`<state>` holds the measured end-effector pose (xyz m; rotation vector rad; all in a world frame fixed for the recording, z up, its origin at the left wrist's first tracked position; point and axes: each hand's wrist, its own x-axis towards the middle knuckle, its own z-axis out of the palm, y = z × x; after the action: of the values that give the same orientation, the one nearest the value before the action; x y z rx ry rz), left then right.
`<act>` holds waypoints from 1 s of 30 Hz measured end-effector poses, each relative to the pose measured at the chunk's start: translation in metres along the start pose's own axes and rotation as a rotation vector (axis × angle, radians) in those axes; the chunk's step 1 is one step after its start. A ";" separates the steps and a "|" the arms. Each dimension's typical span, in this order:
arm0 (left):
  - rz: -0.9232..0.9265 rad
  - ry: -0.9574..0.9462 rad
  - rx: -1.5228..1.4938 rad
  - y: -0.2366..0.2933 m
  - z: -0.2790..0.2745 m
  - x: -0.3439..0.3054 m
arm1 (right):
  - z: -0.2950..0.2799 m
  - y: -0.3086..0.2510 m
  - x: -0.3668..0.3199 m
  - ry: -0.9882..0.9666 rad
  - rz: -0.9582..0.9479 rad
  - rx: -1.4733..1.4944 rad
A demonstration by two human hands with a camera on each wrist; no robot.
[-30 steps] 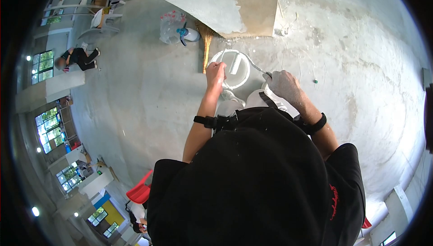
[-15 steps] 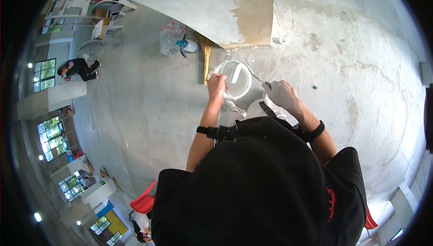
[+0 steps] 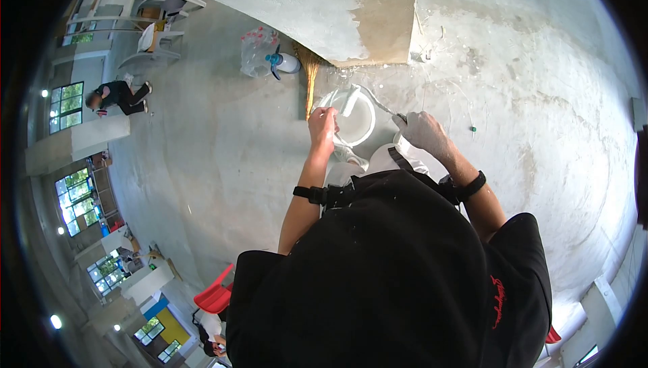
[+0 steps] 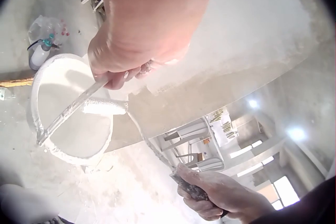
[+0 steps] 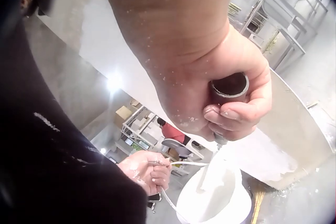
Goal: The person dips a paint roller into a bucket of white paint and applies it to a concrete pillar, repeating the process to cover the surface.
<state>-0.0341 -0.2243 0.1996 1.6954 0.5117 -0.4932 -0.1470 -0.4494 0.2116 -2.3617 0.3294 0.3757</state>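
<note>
In the head view, my left hand (image 3: pixel 322 128) grips the paint-coated bail handle (image 4: pixel 71 109) of a white bucket (image 3: pixel 372 125), which it holds at the left side. White paint coats the bucket's rim and inside. My right hand (image 3: pixel 425 133) is wrapped round the handle (image 5: pixel 230 88) of a paint roller; its hollow dark end shows in the right wrist view. The roller's bent frame (image 3: pixel 379 101) runs from that hand to the far side of the bucket. Its white sleeve (image 4: pixel 105 107) lies over the bucket's opening, one end at the far rim.
A straw broom (image 3: pixel 310 77) lies left of the bucket, beside a spray bottle (image 3: pixel 287 63) and a clear plastic bag (image 3: pixel 255 54). A partly coated wall (image 3: pixel 385 23) stands ahead. A green cap (image 3: pixel 473 129) is on the floor at right. A red chair (image 3: pixel 214 292) stands behind.
The roller sleeve has shifted from inside the bucket toward its far rim and tilted more. Both hands keep their grips. The head view has moved slightly.
</note>
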 end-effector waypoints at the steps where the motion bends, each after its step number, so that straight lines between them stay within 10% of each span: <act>1: 0.000 0.016 -0.012 -0.001 0.000 0.001 | 0.001 0.002 0.002 0.013 -0.013 0.005; 10: 0.031 0.026 -0.038 0.001 -0.009 0.006 | 0.032 0.042 0.024 0.234 -0.682 -0.476; 28: -0.010 0.113 -0.147 0.010 -0.012 0.006 | -0.012 0.040 0.030 -0.266 -0.007 0.096; 30: 0.005 0.100 -0.177 0.011 -0.015 0.005 | 0.019 0.077 0.041 -0.027 -0.204 -0.083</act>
<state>-0.0224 -0.2114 0.2080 1.5564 0.6061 -0.3497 -0.1381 -0.4967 0.1362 -2.4416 0.0593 0.3288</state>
